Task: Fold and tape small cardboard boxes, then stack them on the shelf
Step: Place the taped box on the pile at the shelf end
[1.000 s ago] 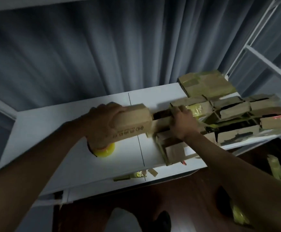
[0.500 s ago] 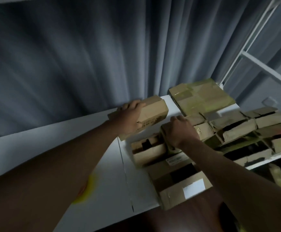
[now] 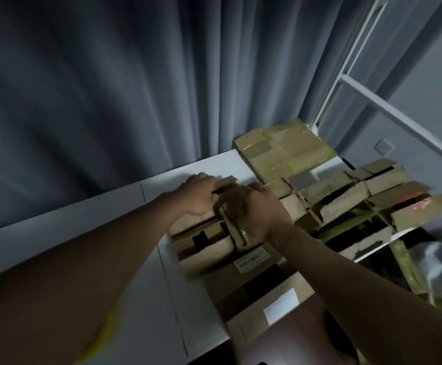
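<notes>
Both forearms reach from the lower corners to frame centre. The right hand (image 3: 256, 212) curls over a small box (image 3: 234, 227) on the white shelf (image 3: 141, 280); the left hand (image 3: 200, 194), which earlier carried its box higher, now grips it (image 3: 188, 223) beside the right.

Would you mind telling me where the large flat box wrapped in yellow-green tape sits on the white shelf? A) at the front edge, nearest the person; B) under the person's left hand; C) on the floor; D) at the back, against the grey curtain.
D: the large flat taped box lies at the far edge of the white shelf, against the grey curtain, beyond both hands.
</notes>
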